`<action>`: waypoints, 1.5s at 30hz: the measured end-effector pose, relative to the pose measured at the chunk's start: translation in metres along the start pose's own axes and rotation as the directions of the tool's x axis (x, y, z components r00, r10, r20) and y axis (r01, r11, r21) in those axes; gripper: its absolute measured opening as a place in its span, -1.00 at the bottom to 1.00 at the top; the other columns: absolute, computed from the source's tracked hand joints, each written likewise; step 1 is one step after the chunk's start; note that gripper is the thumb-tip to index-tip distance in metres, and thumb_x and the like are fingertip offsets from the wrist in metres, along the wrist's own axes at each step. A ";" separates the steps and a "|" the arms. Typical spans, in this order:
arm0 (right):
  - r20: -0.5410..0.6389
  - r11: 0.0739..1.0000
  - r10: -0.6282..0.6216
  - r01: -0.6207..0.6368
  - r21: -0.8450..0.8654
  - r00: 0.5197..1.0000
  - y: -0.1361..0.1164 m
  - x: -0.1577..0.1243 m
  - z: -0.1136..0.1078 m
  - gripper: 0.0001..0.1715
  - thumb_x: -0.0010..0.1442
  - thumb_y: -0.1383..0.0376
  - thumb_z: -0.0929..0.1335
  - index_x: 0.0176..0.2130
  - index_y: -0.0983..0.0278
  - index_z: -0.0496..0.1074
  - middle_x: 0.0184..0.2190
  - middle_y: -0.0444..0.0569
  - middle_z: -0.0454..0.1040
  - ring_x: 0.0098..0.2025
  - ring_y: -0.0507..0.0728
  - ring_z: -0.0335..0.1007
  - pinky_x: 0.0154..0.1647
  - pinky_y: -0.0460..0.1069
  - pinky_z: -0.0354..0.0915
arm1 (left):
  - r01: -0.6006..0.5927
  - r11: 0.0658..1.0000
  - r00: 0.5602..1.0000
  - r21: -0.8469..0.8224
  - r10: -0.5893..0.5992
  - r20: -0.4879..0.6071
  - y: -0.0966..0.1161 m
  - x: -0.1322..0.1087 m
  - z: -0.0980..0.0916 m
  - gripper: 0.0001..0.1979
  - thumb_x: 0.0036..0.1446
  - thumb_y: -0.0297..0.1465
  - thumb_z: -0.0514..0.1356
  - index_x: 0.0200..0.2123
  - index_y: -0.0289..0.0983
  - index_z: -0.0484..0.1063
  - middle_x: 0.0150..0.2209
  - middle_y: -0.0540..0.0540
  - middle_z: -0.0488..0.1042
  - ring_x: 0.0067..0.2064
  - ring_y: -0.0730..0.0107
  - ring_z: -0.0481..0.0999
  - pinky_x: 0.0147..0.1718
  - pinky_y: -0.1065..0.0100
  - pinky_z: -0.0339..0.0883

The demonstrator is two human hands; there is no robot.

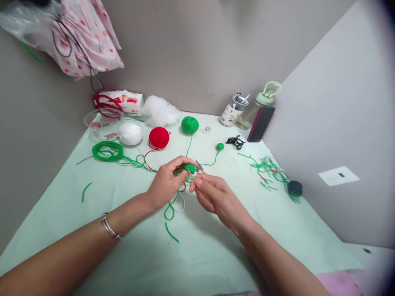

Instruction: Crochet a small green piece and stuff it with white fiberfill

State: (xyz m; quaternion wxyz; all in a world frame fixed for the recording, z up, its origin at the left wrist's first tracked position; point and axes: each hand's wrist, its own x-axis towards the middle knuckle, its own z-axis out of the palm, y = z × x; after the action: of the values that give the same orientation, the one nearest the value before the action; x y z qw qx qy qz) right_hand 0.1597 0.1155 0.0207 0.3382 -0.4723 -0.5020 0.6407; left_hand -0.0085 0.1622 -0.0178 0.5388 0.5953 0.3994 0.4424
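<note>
My left hand (168,181) is closed around a small green crochet piece (189,168), pinching it between thumb and fingers. In my right hand (216,195) is a crochet hook (191,175) with a yellowish handle, its thin metal tip touching the green piece. Just behind the hands lies a small metal tool (199,166), partly hidden, that looks like snips. Green, red and white strands hang below the left hand, with a loop of green yarn (169,211) on the table. A green yarn ball (189,125) sits beyond the hands, its strand running toward them.
Red yarn ball (159,137), white yarn ball (131,134), coiled green yarn (108,151) and white stuffing (160,111) lie at back left. A pen cup (230,115), bottle (247,115), phone (261,124) and black claw clip (236,142) stand or lie back right, near yarn scraps (267,166).
</note>
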 end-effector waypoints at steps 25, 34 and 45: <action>0.093 0.990 -0.123 0.116 0.077 0.988 0.023 0.020 -0.007 -0.61 0.23 0.02 0.52 -0.08 0.22 0.53 -0.16 -0.04 0.61 -0.06 0.15 0.52 0.09 0.07 0.39 | 0.169 0.952 0.984 -0.257 -0.149 0.095 0.001 -0.009 0.013 -0.74 0.30 -0.29 0.25 0.04 -0.07 0.56 0.05 -0.05 0.60 -0.18 0.35 0.60 -0.29 0.35 0.44; -0.307 0.942 -0.335 0.319 -0.101 0.891 0.009 0.015 -0.028 -0.57 0.28 0.01 0.45 -0.47 0.23 0.44 -0.18 -0.01 0.56 -0.26 0.09 0.40 -0.22 -0.01 0.33 | 0.137 0.920 0.981 -0.368 -0.176 -0.076 0.001 -0.001 0.010 -0.77 0.19 -0.35 0.34 -0.12 -0.19 0.40 -0.02 -0.10 0.62 0.04 0.31 0.58 0.03 0.32 0.40; -0.164 0.937 -0.214 0.154 -0.314 0.963 0.009 0.017 -0.025 -0.56 0.27 -0.08 0.45 -0.30 0.25 0.46 -0.48 -0.16 0.45 -0.50 0.00 0.17 -0.45 -0.05 0.14 | 0.086 0.968 0.995 -0.234 -0.094 -0.024 -0.001 -0.006 0.013 -0.82 0.21 -0.35 0.32 -0.15 -0.19 0.41 -0.12 -0.02 0.52 -0.13 0.41 0.53 -0.09 0.35 0.40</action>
State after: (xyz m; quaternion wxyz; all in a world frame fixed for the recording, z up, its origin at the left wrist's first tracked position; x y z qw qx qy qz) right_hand 0.1787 0.1364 0.0064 0.3692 -0.5293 -0.5995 0.4734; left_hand 0.0021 0.1531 -0.0197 0.6174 0.5015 0.3808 0.4715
